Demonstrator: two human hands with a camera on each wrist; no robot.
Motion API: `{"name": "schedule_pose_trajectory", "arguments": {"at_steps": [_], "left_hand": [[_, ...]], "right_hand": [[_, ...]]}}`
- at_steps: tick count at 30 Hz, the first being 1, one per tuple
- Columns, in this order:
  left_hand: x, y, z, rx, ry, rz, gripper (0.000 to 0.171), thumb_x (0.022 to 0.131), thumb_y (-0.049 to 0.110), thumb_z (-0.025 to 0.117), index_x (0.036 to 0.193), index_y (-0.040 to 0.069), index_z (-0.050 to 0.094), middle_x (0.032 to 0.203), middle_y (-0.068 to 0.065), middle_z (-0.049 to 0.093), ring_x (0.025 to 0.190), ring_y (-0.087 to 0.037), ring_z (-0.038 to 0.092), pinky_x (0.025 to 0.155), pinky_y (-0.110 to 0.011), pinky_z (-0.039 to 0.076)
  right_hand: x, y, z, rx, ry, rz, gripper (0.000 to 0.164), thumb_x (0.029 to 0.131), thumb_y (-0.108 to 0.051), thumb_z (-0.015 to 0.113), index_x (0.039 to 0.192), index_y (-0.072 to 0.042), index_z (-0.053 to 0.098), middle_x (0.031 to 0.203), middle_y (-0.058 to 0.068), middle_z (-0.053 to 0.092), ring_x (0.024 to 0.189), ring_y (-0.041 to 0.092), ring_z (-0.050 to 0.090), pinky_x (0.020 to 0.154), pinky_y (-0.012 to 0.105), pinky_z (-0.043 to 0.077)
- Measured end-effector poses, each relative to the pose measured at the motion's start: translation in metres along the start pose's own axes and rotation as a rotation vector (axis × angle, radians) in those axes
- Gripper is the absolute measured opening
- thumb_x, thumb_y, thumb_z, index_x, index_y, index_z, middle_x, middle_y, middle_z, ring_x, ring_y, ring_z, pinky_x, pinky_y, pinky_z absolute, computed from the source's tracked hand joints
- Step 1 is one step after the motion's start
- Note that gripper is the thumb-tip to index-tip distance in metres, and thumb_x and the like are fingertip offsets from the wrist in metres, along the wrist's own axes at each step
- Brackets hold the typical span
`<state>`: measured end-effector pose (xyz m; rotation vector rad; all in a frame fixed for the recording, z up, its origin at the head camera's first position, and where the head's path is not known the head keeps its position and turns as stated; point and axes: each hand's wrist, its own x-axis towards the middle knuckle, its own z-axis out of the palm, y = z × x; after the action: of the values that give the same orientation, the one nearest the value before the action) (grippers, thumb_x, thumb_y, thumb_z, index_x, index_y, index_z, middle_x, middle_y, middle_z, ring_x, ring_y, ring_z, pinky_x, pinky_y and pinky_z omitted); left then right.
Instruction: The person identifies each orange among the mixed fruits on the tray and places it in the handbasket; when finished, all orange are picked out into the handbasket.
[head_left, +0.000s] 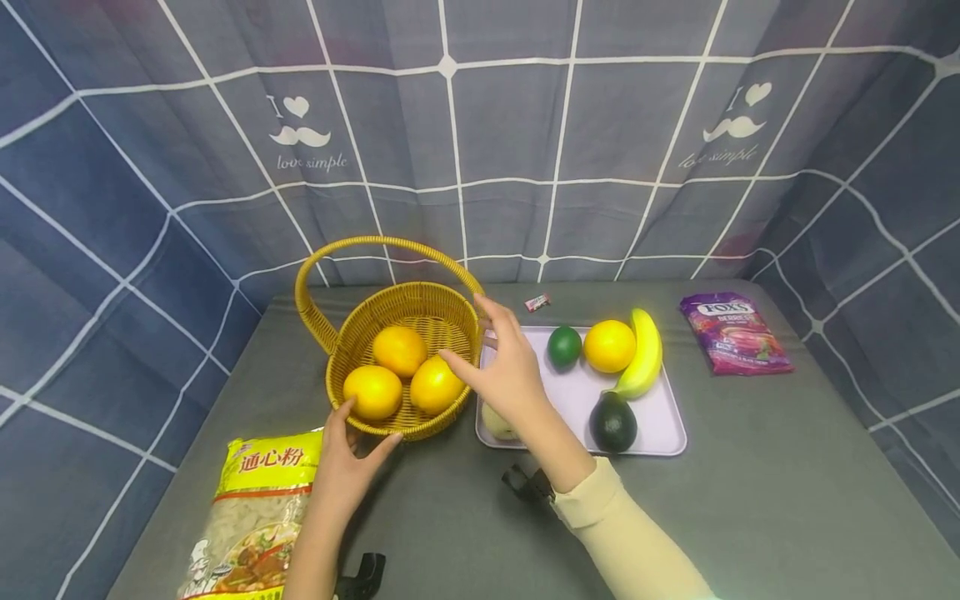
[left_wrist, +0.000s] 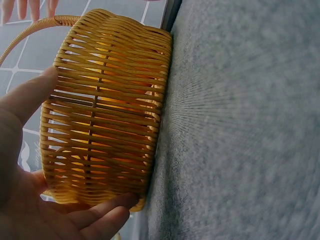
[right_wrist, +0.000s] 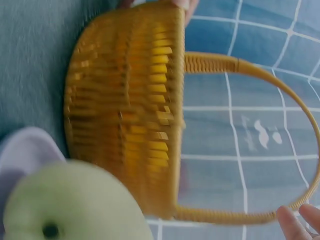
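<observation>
A yellow wicker basket [head_left: 431, 429] with a tall arched handle [head_left: 375, 242] holds three oranges [head_left: 400, 350]. My left hand [head_left: 348, 462] grips its near left rim, thumb spread along the front; in the left wrist view the thumb touches the rim and other fingers lie along the woven side [left_wrist: 100, 125]. My right hand [head_left: 510, 362] is open at the basket's right side, its fingertips right by the handle's lower right end. Below that hand, a pale green round fruit [head_left: 497, 423] is partly hidden; it looms close in the right wrist view.
A lilac tray [head_left: 566, 412] right of the basket bears a small green fruit [head_left: 564, 347], an orange [head_left: 609, 346], a banana [head_left: 645, 358] and an avocado [head_left: 612, 422]. Beyond are a candy [head_left: 537, 302] and a purple FOX'S bag [head_left: 733, 333]. A pasta bag [head_left: 258, 508] lies front left.
</observation>
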<state>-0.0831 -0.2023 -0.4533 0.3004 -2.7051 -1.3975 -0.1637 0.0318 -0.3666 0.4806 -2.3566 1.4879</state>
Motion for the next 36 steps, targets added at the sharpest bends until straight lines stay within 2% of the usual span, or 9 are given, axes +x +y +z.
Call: {"name": "schedule_pose_trajectory", "arguments": {"at_steps": [5, 10, 17, 22, 30, 36], "left_hand": [[0.000, 0.000, 0.000, 0.007, 0.004, -0.001, 0.096, 0.082, 0.045, 0.075, 0.151, 0.009, 0.020, 0.152, -0.020, 0.019, 0.125, -0.043, 0.043, 0.103, -0.053, 0.038], [-0.001, 0.000, 0.000, 0.006, 0.004, -0.004, 0.096, 0.081, 0.047, 0.075, 0.152, 0.010, 0.020, 0.153, -0.020, 0.019, 0.125, -0.043, 0.043, 0.103, -0.054, 0.038], [-0.001, -0.002, 0.000, 0.004, 0.001, 0.000, 0.096, 0.081, 0.047, 0.075, 0.151, 0.010, 0.020, 0.153, -0.020, 0.019, 0.125, -0.043, 0.043, 0.102, -0.054, 0.039], [-0.001, -0.003, 0.001, -0.001, 0.004, 0.003, 0.096, 0.081, 0.045, 0.076, 0.151, 0.010, 0.020, 0.153, -0.021, 0.018, 0.125, -0.044, 0.043, 0.102, -0.054, 0.039], [0.000, -0.003, 0.002, 0.000, 0.008, 0.003, 0.096, 0.081, 0.044, 0.076, 0.152, 0.010, 0.020, 0.153, -0.021, 0.017, 0.125, -0.044, 0.043, 0.102, -0.054, 0.039], [0.000, 0.000, 0.001, 0.008, 0.008, -0.002, 0.096, 0.081, 0.044, 0.076, 0.152, 0.010, 0.019, 0.153, -0.021, 0.017, 0.125, -0.044, 0.043, 0.103, -0.054, 0.038]], "right_hand": [[-0.001, 0.007, -0.022, 0.023, 0.089, -0.007, 0.077, 0.078, -0.030, 0.081, 0.143, -0.016, 0.043, 0.137, 0.003, 0.048, 0.113, 0.021, 0.058, 0.091, 0.028, 0.050], [-0.001, 0.018, -0.046, 0.023, 0.185, 0.007, 0.076, 0.078, -0.023, 0.082, 0.143, -0.016, 0.044, 0.134, 0.003, 0.050, 0.114, 0.019, 0.057, 0.092, 0.030, 0.051], [0.000, 0.042, -0.078, 0.014, 0.267, 0.108, 0.078, 0.081, -0.025, 0.080, 0.145, -0.011, 0.039, 0.142, 0.004, 0.044, 0.118, 0.022, 0.053, 0.096, 0.035, 0.049], [-0.001, 0.055, -0.097, -0.046, 0.324, 0.185, 0.080, 0.080, -0.029, 0.080, 0.146, -0.012, 0.039, 0.142, 0.004, 0.044, 0.119, 0.023, 0.053, 0.097, 0.038, 0.048], [-0.006, 0.079, -0.126, -0.100, 0.310, 0.409, 0.085, 0.082, -0.041, 0.076, 0.151, -0.018, 0.031, 0.150, 0.004, 0.036, 0.127, 0.028, 0.048, 0.101, 0.042, 0.044], [-0.010, 0.104, -0.141, -0.193, 0.247, 0.486, 0.088, 0.084, -0.047, 0.072, 0.153, -0.016, 0.027, 0.151, 0.012, 0.034, 0.127, 0.036, 0.046, 0.098, 0.046, 0.046]]}}
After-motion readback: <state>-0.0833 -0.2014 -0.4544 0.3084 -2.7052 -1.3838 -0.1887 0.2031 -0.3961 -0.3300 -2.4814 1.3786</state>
